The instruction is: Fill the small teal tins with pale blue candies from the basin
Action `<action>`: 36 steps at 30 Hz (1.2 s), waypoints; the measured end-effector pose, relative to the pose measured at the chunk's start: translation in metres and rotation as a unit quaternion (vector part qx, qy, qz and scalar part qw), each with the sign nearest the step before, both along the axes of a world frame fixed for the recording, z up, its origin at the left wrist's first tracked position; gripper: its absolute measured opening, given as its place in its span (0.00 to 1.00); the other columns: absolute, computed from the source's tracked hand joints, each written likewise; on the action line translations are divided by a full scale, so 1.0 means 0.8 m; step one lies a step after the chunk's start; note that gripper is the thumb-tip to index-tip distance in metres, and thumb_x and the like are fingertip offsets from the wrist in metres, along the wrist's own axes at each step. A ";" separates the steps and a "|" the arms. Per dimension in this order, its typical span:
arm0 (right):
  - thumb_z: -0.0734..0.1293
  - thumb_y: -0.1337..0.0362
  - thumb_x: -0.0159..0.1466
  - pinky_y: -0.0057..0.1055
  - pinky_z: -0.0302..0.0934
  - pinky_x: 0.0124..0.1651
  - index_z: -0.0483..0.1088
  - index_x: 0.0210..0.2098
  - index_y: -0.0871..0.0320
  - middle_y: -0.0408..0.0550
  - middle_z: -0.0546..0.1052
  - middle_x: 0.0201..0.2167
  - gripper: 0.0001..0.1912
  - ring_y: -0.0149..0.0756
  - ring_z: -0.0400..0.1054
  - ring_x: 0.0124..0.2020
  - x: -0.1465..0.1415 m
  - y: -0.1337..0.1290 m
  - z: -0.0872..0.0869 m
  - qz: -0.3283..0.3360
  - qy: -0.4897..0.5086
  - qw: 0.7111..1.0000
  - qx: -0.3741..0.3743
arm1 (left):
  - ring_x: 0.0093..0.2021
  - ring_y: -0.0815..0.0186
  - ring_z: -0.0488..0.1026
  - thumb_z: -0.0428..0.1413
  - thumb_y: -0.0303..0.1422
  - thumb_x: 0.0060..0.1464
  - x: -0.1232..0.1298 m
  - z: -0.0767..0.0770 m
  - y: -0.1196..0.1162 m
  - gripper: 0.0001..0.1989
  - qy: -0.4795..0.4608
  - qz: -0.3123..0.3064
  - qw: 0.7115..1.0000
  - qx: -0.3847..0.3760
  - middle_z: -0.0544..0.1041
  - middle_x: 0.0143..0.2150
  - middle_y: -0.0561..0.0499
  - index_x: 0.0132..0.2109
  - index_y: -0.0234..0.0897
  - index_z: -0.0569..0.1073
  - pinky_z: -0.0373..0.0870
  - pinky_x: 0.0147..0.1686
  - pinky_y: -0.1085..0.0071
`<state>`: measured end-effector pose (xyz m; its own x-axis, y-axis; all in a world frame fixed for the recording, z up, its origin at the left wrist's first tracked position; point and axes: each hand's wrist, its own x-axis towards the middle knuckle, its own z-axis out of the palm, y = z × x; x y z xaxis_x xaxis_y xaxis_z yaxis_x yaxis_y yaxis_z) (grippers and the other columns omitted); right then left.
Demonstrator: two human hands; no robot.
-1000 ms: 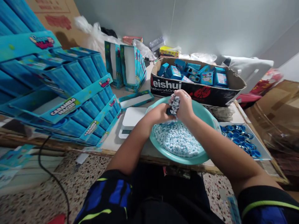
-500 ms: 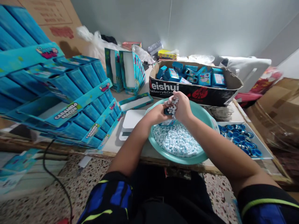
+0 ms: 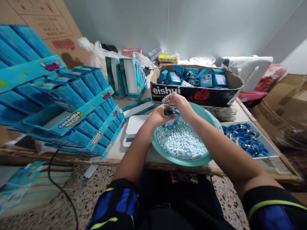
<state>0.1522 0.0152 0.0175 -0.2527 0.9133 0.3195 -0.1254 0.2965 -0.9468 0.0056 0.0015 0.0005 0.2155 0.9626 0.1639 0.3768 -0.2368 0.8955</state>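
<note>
One small blue printed cardboard box is held over the far left part of a round turquoise plastic basin, pinched between the thumb and fingers of the left hand. Pale pieces show at its mouth; its label is too small to read. The right hand is cupped over that mouth with fingers bent; its palm is hidden, so I cannot tell whether it holds any pieces. Loose white and light-blue pellets cover the basin's bottom.

Behind, a black cardboard carton reads "eishui", with "ueberry" beneath running behind the right hand; its red emblem is illegible. On a blue box inside, "CARAMELO MACIZO" can be read.

The same words mark the stacked blue card display trays on the left, cropped by the view's edge; their pink lettering is unclear. The left forearm partly covers a flat white plastic device on the counter.
</note>
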 end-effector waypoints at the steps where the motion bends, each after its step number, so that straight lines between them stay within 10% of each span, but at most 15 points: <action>1: 0.63 0.41 0.67 0.38 0.66 0.53 0.74 0.34 0.55 0.49 0.78 0.39 0.24 0.41 0.72 0.45 0.005 0.000 0.001 -0.038 -0.043 0.997 0.046 | 0.41 0.47 0.80 0.73 0.29 0.42 0.000 0.001 0.000 0.17 0.006 0.002 1.000 -0.005 0.83 0.37 0.44 0.43 0.34 0.83 0.76 0.49 0.51; 5: 0.66 0.58 0.65 0.37 0.63 0.48 0.75 0.31 0.56 0.48 0.74 0.35 0.10 0.40 0.68 0.39 0.027 0.000 0.004 -0.163 -0.267 0.939 0.140 | 0.48 0.48 0.81 0.68 0.31 0.49 -0.002 0.002 -0.002 0.19 0.000 0.005 1.000 0.019 0.84 0.47 0.43 0.50 0.35 0.82 0.76 0.50 0.56; 16: 0.65 0.71 0.63 0.32 0.57 0.38 0.80 0.28 0.58 0.49 0.78 0.29 0.13 0.37 0.69 0.33 0.032 -0.001 0.001 -0.148 -0.442 0.869 0.166 | 0.46 0.52 0.80 0.66 0.32 0.50 -0.004 0.006 -0.007 0.17 0.056 -0.014 0.998 0.014 0.85 0.44 0.46 0.49 0.36 0.83 0.74 0.45 0.63; 36: 0.72 0.57 0.57 0.37 0.71 0.41 0.80 0.34 0.60 0.51 0.82 0.33 0.12 0.39 0.76 0.35 0.020 0.004 -0.018 -0.045 -0.113 0.993 0.003 | 0.47 0.52 0.80 0.66 0.30 0.50 -0.004 0.003 -0.004 0.18 0.045 -0.004 0.999 0.005 0.84 0.45 0.45 0.49 0.34 0.81 0.74 0.46 0.61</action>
<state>0.1686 0.0183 0.0032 -0.2364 0.9334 0.2700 0.1170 0.3032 -0.9457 0.0020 -0.0015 0.0029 0.2378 0.9594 0.1520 0.4541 -0.2481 0.8557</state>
